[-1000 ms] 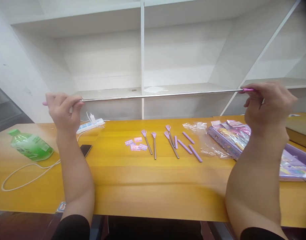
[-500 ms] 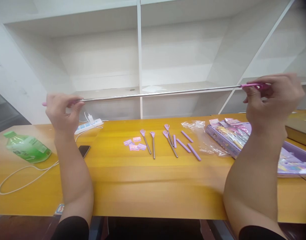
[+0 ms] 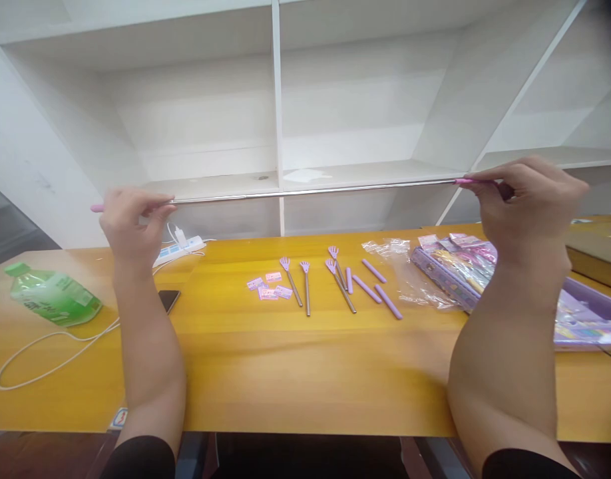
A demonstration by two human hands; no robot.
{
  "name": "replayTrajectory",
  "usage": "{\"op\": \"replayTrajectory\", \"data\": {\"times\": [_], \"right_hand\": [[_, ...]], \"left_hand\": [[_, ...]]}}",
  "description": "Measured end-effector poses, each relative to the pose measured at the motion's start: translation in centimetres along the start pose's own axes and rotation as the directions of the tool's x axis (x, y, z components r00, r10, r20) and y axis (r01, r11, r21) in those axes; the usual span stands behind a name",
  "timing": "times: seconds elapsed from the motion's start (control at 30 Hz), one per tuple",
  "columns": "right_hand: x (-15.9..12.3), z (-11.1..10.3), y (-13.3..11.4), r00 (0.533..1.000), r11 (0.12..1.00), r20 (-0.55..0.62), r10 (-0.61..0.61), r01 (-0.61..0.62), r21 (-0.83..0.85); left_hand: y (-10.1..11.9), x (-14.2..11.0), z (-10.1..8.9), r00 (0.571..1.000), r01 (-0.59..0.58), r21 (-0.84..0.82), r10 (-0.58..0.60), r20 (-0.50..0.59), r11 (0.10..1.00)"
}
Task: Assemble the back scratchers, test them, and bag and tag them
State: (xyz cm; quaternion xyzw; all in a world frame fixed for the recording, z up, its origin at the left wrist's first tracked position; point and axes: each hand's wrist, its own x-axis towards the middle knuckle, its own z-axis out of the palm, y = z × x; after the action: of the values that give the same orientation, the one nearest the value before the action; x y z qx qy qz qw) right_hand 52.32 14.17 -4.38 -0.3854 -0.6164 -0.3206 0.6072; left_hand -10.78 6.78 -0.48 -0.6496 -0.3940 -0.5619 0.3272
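Note:
An extended telescopic back scratcher [image 3: 315,191] spans the air above the table, almost level. My left hand [image 3: 134,216] is closed round its pink handle end, whose tip pokes out at the left. At the other end, my right hand [image 3: 528,203] pinches the pink head, mostly hidden by the fingers. Below on the table lie several shorter back scratchers with purple claw heads [image 3: 331,266] and metal rods. Several loose purple handle tubes [image 3: 366,290] lie to their right. Small printed cards [image 3: 269,293] are grouped to their left.
On the left are a green bottle [image 3: 53,296] on its side, a white cable, a phone [image 3: 170,301] and a power strip [image 3: 180,249]. Clear plastic wrappers [image 3: 415,276] and a purple box [image 3: 445,283] of packaged items stand right. White shelving [image 3: 279,120] rises behind.
My right hand has moved left and slightly down, toward my left hand. The rod between my hands looks shorter. My left hand has shifted slightly right.

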Motion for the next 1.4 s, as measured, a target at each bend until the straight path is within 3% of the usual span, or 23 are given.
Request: {"op": "replayTrajectory", "data": {"times": [0.17,0.33,0.43,0.57,0.73,0.83,0.97,1.27,1.4], "right_hand": [[0.0,-0.3,0.0,0.998,0.998,0.034,0.047,-0.045,-0.046],[0.6,-0.7,-0.7,0.996,0.994,0.028,0.085,-0.083,-0.068],[0.6,-0.6,-1.9,0.995,0.996,0.063,0.075,-0.072,-0.047],[0.2,0.4,-4.6,0.989,0.997,0.121,-0.08,0.079,0.012],[-0.5,1.8,-7.3,0.978,0.987,0.138,-0.158,0.162,-0.019],[-0.6,2.1,-8.6,0.969,0.977,0.128,-0.212,0.215,-0.006],[-0.6,2.0,-9.8,0.974,0.983,0.15,-0.172,0.179,-0.033],[0.3,0.5,-10.3,0.962,0.961,-0.073,-0.265,0.269,0.06],[-0.2,-0.2,-13.4,0.942,0.939,-0.008,-0.335,0.335,0.084]], "left_hand": [[-1.6,-0.1,0.2,1.0,0.018,-0.066,-0.018,0.007,0.998],[-1.2,-0.1,-0.4,1.0,-0.009,-0.068,0.009,-0.005,0.998],[0.2,0.0,0.3,0.999,-0.036,-0.062,0.037,0.022,0.997],[3.4,-0.1,2.2,0.993,-0.119,-0.056,0.12,0.022,0.991],[6.6,-0.5,3.6,0.988,-0.154,-0.046,0.155,0.025,0.987],[7.8,-0.7,3.9,0.983,-0.18,-0.065,0.182,0.013,0.981],[8.8,-0.9,3.8,0.979,-0.197,-0.024,0.198,0.048,0.98],[11.1,-1.0,3.0,0.973,-0.23,-0.079,0.231,0.009,0.97],[13.1,-1.5,3.7,0.967,-0.25,-0.144,0.255,0.012,0.957]]}}
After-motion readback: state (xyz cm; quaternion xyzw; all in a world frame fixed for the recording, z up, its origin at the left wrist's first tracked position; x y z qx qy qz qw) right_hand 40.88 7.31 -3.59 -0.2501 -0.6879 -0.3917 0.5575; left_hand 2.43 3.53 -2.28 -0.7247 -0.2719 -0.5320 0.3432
